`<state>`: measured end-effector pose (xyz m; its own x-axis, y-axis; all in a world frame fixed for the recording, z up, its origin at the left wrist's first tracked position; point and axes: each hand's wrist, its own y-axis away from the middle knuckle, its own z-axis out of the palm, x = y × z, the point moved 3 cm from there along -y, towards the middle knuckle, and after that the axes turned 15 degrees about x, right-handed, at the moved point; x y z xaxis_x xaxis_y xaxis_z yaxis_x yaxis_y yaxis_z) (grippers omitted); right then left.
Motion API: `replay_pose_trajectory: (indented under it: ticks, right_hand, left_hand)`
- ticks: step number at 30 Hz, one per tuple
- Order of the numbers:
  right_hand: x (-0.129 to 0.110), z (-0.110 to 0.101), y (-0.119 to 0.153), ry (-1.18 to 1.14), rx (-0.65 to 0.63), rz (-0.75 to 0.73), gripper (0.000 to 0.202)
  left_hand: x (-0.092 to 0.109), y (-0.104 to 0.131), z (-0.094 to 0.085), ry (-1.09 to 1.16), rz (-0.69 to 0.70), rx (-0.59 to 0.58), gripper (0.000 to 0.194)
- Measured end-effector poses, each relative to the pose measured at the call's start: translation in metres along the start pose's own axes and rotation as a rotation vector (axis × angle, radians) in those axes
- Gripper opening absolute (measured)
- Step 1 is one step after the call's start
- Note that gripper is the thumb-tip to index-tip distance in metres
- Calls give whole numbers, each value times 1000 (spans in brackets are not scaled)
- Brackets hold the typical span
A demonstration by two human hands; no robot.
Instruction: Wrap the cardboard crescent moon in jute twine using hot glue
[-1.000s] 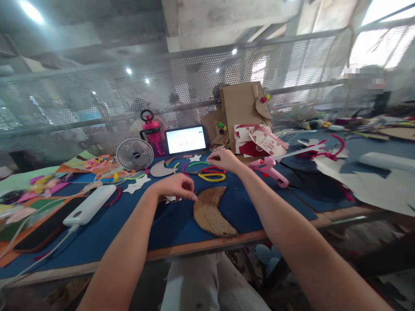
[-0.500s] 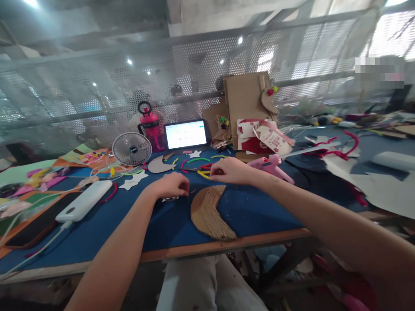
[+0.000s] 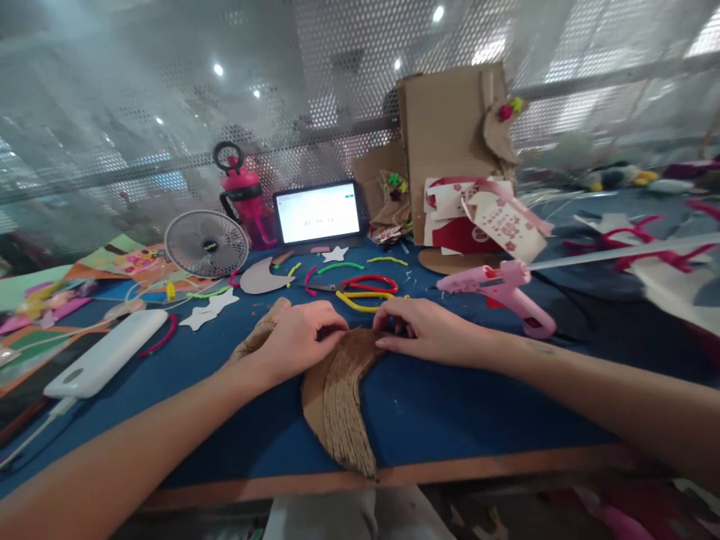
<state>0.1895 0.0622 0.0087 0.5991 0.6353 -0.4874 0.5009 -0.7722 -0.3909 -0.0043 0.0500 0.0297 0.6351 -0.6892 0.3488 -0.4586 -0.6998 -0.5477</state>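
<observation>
A crescent of brown cardboard (image 3: 344,405), partly covered with rows of twine, lies on the blue table near its front edge. My left hand (image 3: 307,334) has its fingers closed on the crescent's upper left edge. At the upper right tip, my right hand (image 3: 416,326) pinches the same piece with thumb and fingers; the fingertips are partly hidden. Behind my left hand lies a brown bundle (image 3: 262,330), mostly covered. Scissors (image 3: 368,292) with one red and one yellow handle rest just beyond both hands.
A pink glue gun (image 3: 500,289) stands to the right, its long glue stick pointing right. Behind are a small fan (image 3: 207,244), a pink bottle (image 3: 247,199), a lit tablet (image 3: 318,214) and a cardboard panel (image 3: 450,127). A white power bank (image 3: 115,352) lies left.
Both hands have come to the crescent's upper end, the right one from beside the scissors' yellow handle. The crescent has turned and sits nearer the table edge. The camera view has shifted.
</observation>
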Motion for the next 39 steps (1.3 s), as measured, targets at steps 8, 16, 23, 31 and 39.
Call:
replay_pose_trajectory:
  ticks: [8, 16, 23, 31, 39]
  right_hand:
    - [2, 2, 0, -95, 52, 61, 26]
    - [6, 7, 8, -83, 135, -66, 28]
    - [4, 8, 10, -48, 142, -119, 21]
    - [3, 9, 10, -1, 165, -159, 21]
    - [2, 9, 12, -24, 152, -151, 32]
  left_hand:
    - [-3, -2, 11, -18, 150, -38, 18]
    - [-7, 5, 13, -57, 310, -16, 19]
    - [-7, 6, 9, -51, 297, -34, 21]
    - [-8, 10, 12, -18, 253, -38, 26]
    - [-9, 13, 14, -12, 255, -68, 27]
